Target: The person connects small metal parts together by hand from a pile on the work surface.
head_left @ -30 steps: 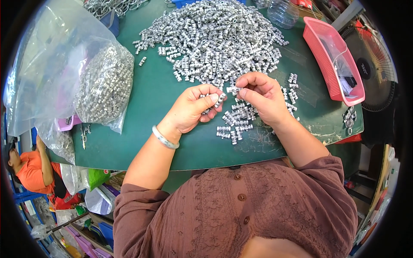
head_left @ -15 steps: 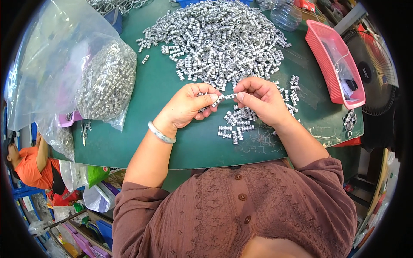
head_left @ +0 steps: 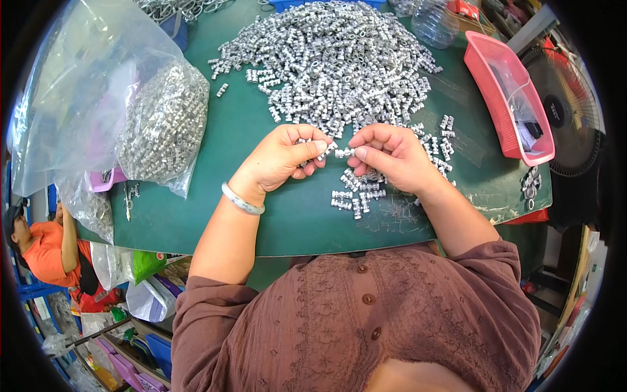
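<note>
A large heap of small silvery metal fittings [head_left: 333, 65] covers the far middle of the green table. Just in front of it, my left hand [head_left: 290, 153] is closed, with several silvery fittings between thumb and curled fingers. Close beside it, my right hand [head_left: 385, 153] pinches one small silvery metal fitting [head_left: 344, 153] at its right end. That piece points toward the left fingertips; a narrow gap seems to lie between. Below my right hand is a small group of loose fittings [head_left: 356, 196], partly hidden by its fingers. A pale bangle [head_left: 243, 199] circles my left wrist.
To the left stands a clear plastic bag [head_left: 163, 124] full of similar fittings, near a pink tray [head_left: 108, 179]. A pink basket [head_left: 509, 98] and a black fan [head_left: 565, 111] are at the right. Beyond the table's left edge is a person in orange [head_left: 49, 251].
Both hands have shifted slightly left, and the right hand's fitting has moved a little left and down with it. The person at the left has shifted slightly.
</note>
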Tool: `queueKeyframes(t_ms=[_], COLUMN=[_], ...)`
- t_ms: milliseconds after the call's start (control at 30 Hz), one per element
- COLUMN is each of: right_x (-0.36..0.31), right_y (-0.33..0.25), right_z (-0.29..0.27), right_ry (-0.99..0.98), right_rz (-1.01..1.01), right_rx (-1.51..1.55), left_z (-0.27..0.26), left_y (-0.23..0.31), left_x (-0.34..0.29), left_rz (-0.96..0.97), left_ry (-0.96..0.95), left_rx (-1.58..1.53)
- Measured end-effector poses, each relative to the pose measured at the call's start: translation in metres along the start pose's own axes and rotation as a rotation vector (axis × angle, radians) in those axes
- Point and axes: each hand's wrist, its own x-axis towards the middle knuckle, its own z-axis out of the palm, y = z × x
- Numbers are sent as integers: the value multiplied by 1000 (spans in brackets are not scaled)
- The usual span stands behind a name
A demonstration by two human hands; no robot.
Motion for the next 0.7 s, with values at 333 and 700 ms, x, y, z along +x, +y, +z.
queueKeyframes(t_ms=[333, 700], right_x=[0, 0], right_y=[-1, -2], right_z=[1, 3], right_ry=[-32, -43], right_rz=[47, 96], right_rx=[36, 15], left_z=[0, 2], left_y=[-2, -4], left_x=[1, 1], left_rz=[30, 9], left_ry=[-15, -31], left_rx=[-26, -6])
